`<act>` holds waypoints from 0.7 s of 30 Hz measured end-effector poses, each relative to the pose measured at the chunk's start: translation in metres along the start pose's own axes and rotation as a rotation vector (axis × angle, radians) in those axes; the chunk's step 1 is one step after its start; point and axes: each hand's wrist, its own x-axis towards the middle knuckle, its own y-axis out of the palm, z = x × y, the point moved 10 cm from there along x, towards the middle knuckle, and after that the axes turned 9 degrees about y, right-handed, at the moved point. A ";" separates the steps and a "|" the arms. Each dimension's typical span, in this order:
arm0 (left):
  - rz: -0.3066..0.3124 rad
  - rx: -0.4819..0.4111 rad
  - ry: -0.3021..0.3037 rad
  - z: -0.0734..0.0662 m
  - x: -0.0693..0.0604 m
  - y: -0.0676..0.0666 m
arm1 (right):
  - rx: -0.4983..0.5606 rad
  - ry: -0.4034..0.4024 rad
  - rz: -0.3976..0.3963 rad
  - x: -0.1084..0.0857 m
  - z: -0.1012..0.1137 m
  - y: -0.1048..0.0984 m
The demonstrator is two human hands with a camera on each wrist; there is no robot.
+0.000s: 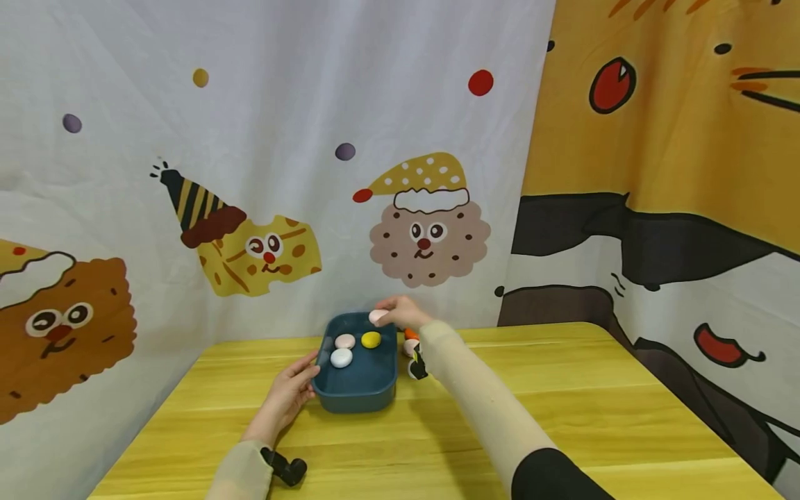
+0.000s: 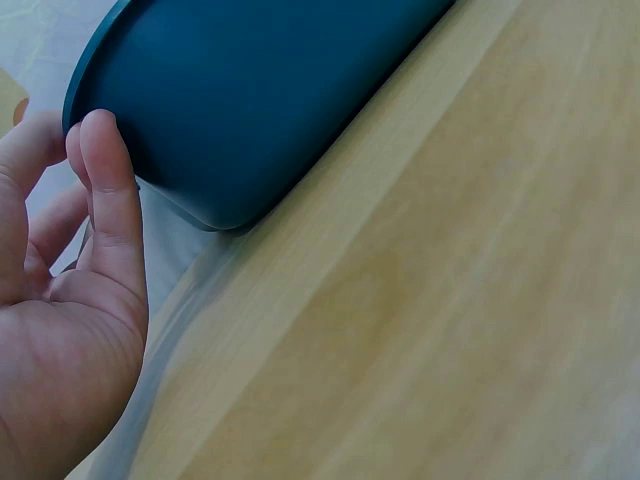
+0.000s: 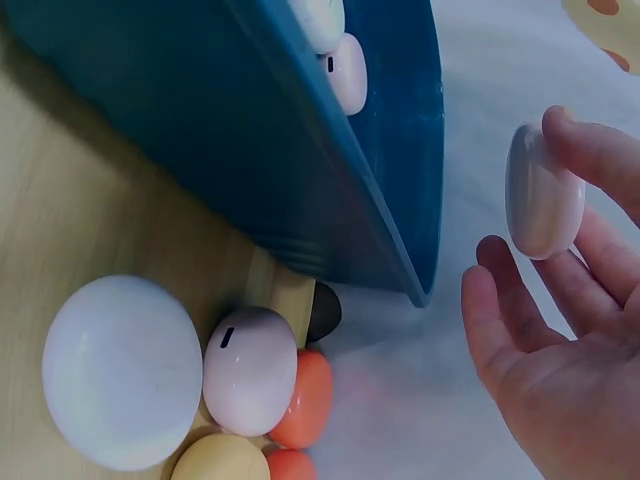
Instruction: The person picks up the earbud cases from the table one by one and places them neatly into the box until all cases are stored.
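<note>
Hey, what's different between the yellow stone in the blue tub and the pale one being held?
The yellow stone is bright yellow; the held stone is pale. The yellow stone lies inside the blue tub, while the held stone is pinched in the right hand's grip. Both look smooth and rounded.

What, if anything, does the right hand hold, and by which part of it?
The right hand pinches a pale rounded piece by its opposite edges, between thumb and fingers.
</note>
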 end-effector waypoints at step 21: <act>0.001 0.009 -0.009 -0.001 -0.002 0.001 | -0.093 -0.019 0.096 0.003 0.008 0.027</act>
